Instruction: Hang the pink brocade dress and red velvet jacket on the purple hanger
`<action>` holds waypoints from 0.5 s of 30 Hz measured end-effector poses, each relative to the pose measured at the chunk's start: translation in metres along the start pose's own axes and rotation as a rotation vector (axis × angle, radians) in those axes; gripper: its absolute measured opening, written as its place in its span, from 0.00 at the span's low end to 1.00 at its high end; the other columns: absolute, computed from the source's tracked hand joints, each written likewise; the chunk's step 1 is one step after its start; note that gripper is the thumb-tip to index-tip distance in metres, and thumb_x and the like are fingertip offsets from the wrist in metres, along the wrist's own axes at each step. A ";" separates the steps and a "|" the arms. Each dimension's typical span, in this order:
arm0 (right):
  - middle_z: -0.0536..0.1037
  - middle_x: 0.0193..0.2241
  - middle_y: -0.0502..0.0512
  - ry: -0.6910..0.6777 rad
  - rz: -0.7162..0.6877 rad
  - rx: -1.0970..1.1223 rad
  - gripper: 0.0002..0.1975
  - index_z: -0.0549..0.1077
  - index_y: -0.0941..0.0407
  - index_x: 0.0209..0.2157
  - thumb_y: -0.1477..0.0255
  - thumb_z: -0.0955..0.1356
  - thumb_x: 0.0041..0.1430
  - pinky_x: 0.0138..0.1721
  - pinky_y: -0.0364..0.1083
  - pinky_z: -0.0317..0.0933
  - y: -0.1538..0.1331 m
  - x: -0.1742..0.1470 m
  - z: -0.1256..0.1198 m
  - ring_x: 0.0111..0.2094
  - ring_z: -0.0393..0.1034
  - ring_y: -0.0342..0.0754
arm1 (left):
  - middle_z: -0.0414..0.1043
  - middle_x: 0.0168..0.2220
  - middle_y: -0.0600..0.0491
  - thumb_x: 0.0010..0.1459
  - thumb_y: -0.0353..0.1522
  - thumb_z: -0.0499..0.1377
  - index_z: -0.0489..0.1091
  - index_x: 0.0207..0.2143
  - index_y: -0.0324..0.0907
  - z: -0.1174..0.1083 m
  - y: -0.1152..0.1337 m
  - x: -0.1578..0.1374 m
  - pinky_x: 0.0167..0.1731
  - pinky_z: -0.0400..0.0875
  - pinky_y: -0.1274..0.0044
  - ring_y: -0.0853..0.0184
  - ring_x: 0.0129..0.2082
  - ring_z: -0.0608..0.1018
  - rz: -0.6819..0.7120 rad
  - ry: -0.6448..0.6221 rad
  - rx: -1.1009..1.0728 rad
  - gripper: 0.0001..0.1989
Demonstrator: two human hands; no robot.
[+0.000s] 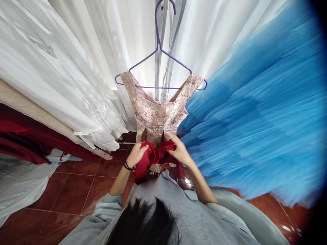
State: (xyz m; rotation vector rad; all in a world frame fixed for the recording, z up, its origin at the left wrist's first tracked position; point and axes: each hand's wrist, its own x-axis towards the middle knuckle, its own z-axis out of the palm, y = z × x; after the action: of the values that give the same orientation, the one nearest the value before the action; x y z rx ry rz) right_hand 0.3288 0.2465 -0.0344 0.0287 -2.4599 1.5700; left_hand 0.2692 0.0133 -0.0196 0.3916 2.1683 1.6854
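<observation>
A pale pink dress (155,112) with a metallic floral pattern hangs by its wide straps from a purple hanger (158,46) in front of me. Just below its bodice, a dark red cloth (145,163) is bunched between my hands. My left hand (137,156), with black bands at the wrist, is closed on the left part of the cloth. On the other side, my right hand (180,151) pinches the cloth's right part near the dress's skirt. The lower dress is partly hidden behind the cloth and my hands.
White gowns (76,68) hang on the left and behind the dress. A blue tulle gown (255,112) fills the right side. Dark red garments (20,136) hang at far left, above the red tiled floor (79,187). A grey-blue curved surface (240,211) lies at lower right.
</observation>
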 end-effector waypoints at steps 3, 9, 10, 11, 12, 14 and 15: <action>0.75 0.54 0.60 -0.356 -0.057 0.244 0.34 0.72 0.55 0.56 0.71 0.74 0.43 0.64 0.54 0.55 0.000 0.001 0.041 0.60 0.65 0.56 | 0.79 0.34 0.48 0.58 0.37 0.56 0.74 0.32 0.38 0.022 0.008 -0.004 0.43 0.71 0.70 0.61 0.36 0.77 0.107 -0.263 0.070 0.12; 0.76 0.27 0.50 -0.184 0.160 0.398 0.13 0.76 0.59 0.30 0.63 0.73 0.49 0.37 0.46 0.65 0.016 -0.010 0.041 0.30 0.68 0.46 | 0.68 0.59 0.39 0.53 0.53 0.63 0.67 0.58 0.42 -0.041 -0.018 0.059 0.59 0.66 0.64 0.53 0.58 0.72 0.323 -0.188 0.000 0.36; 0.75 0.26 0.49 -0.134 0.189 0.411 0.13 0.75 0.59 0.30 0.63 0.74 0.48 0.36 0.45 0.64 0.019 -0.013 0.033 0.29 0.67 0.45 | 0.59 0.66 0.39 0.49 0.52 0.67 0.60 0.63 0.44 -0.056 -0.028 0.080 0.63 0.61 0.62 0.51 0.64 0.65 0.301 -0.016 0.026 0.44; 0.75 0.26 0.49 -0.096 0.216 0.422 0.14 0.75 0.58 0.29 0.62 0.74 0.48 0.35 0.45 0.63 0.021 -0.016 0.024 0.29 0.67 0.44 | 0.49 0.70 0.38 0.43 0.50 0.71 0.53 0.67 0.44 -0.068 -0.039 0.101 0.66 0.55 0.59 0.49 0.68 0.58 0.249 0.126 0.079 0.53; 0.75 0.26 0.49 -0.064 0.239 0.425 0.14 0.74 0.58 0.29 0.62 0.74 0.48 0.35 0.44 0.63 0.022 -0.019 0.014 0.28 0.66 0.44 | 0.41 0.72 0.35 0.39 0.48 0.74 0.48 0.69 0.41 -0.077 -0.050 0.122 0.68 0.48 0.59 0.47 0.71 0.51 0.204 0.237 0.100 0.60; 0.75 0.26 0.49 0.011 0.269 0.402 0.15 0.74 0.58 0.29 0.61 0.74 0.47 0.34 0.44 0.63 0.025 -0.025 -0.005 0.28 0.66 0.44 | 0.36 0.72 0.32 0.37 0.43 0.76 0.42 0.70 0.36 -0.084 -0.065 0.158 0.70 0.39 0.61 0.49 0.73 0.42 0.152 0.317 0.119 0.65; 0.75 0.25 0.49 0.057 0.279 0.372 0.15 0.73 0.58 0.28 0.61 0.74 0.46 0.34 0.45 0.63 0.026 -0.027 -0.014 0.28 0.66 0.44 | 0.38 0.72 0.32 0.37 0.41 0.76 0.42 0.69 0.35 -0.082 -0.070 0.173 0.70 0.38 0.63 0.50 0.73 0.42 0.144 0.308 0.104 0.65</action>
State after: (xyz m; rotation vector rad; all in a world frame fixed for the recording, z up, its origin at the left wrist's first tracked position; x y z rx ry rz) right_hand 0.3537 0.2674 -0.0578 -0.3056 -2.1676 2.0940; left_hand 0.0787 -0.0004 -0.0891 0.3421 2.5109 1.8158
